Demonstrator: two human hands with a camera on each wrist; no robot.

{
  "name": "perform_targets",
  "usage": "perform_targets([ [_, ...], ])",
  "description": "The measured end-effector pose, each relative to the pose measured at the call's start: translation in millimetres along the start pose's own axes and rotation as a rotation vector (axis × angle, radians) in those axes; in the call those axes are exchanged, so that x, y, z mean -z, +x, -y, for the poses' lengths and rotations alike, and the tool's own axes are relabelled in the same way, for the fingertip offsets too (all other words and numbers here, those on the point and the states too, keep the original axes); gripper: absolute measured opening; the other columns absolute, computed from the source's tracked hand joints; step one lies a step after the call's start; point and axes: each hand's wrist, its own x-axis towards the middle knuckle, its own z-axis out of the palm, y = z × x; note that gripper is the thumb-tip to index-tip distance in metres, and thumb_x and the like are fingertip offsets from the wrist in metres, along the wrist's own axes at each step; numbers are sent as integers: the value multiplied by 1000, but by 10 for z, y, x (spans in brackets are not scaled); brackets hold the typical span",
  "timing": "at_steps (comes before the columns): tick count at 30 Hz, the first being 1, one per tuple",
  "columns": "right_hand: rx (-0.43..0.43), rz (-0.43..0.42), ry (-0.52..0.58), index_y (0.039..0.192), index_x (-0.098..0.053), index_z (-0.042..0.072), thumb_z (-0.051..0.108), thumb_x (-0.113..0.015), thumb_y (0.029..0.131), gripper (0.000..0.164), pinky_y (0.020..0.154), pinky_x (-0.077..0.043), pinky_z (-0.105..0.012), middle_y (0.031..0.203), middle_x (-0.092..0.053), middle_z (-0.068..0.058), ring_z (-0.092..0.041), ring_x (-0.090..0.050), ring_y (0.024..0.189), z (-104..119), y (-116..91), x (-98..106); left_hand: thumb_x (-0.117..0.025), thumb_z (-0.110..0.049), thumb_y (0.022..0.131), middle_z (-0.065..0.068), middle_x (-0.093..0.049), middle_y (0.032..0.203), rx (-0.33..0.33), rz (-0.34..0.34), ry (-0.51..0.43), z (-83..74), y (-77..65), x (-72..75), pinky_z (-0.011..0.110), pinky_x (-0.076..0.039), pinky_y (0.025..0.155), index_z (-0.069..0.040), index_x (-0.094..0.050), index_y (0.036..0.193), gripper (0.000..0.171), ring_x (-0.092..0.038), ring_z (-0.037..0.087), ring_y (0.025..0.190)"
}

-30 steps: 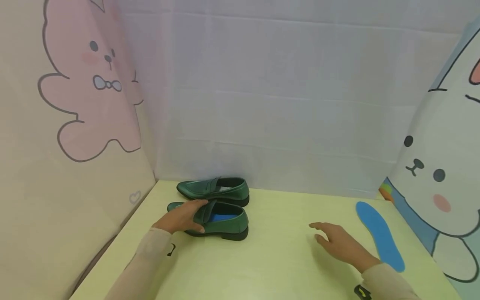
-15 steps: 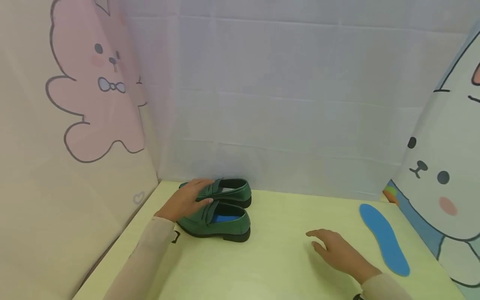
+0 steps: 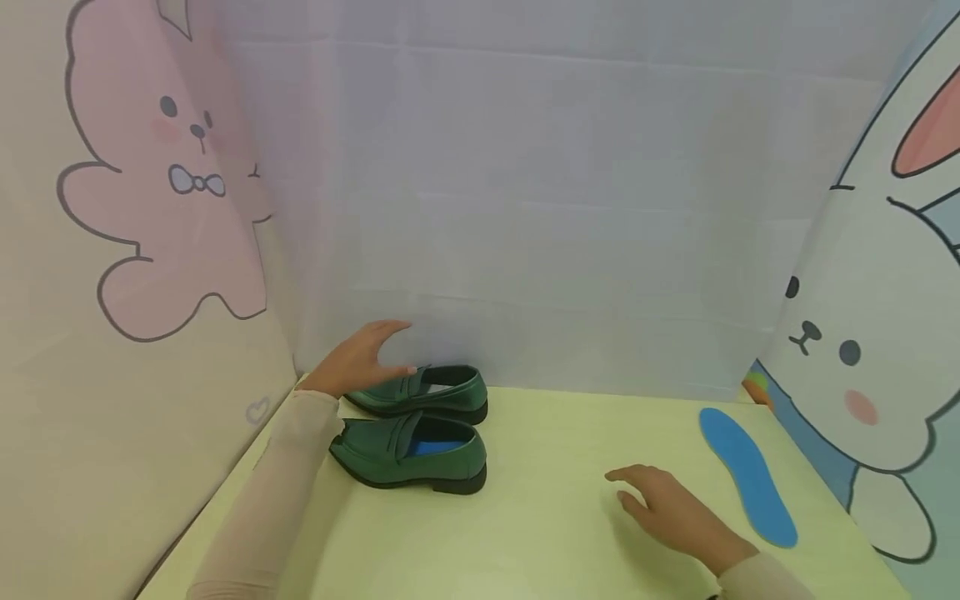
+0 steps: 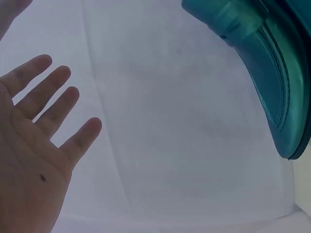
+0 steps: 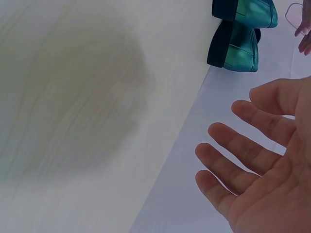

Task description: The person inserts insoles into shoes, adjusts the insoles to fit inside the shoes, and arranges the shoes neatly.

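2 green shoes (image 3: 412,469) near spread left hand (image 3: 356,362), well apart from loosely spread right hand (image 3: 670,510)

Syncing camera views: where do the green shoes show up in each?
Head: green shoes left of centre on the table, toes pointing left.
Left wrist: green shoe at upper right, cut off by the frame; unclear whether both show.
Right wrist: green shoes at the top edge, right of centre, upper one cut off.
Shared landmark: the pale sheet, seen behind or beside them in every view.
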Motion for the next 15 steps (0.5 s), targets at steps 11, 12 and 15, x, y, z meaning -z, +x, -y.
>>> perform_targets([
  [11, -6, -8, -1, 120, -58, 15, 23, -54, 95, 27, 88, -44, -47, 118, -59, -3, -28, -53, 110, -6, -26, 22, -68, -66, 70, 7, -26, 150, 37, 143, -39, 203, 268, -140, 53, -29, 102, -17, -29, 147, 99, -24, 28, 134],
  [12, -5, -13, -2, 120, -58, 15, 22, -54, 95, 26, 88, -44, -47, 118, -59, -3, -28, -53, 110, -8, -31, 19, -69, -64, 69, 9, -25, 150, 35, 151, -42, 214, 275, -154, 55, -28, 102, -16, -29, 147, 100, -23, 30, 134],
  [15, -3, -22, 3, 120, -58, 16, 20, -55, 94, 26, 87, -44, -47, 118, -59, -3, -28, -53, 109, -1, -41, 9, -72, -60, 69, 10, -26, 149, 38, 157, -48, 263, 287, -203, 55, -28, 102, -15, -29, 146, 99, -24, 32, 134],
])
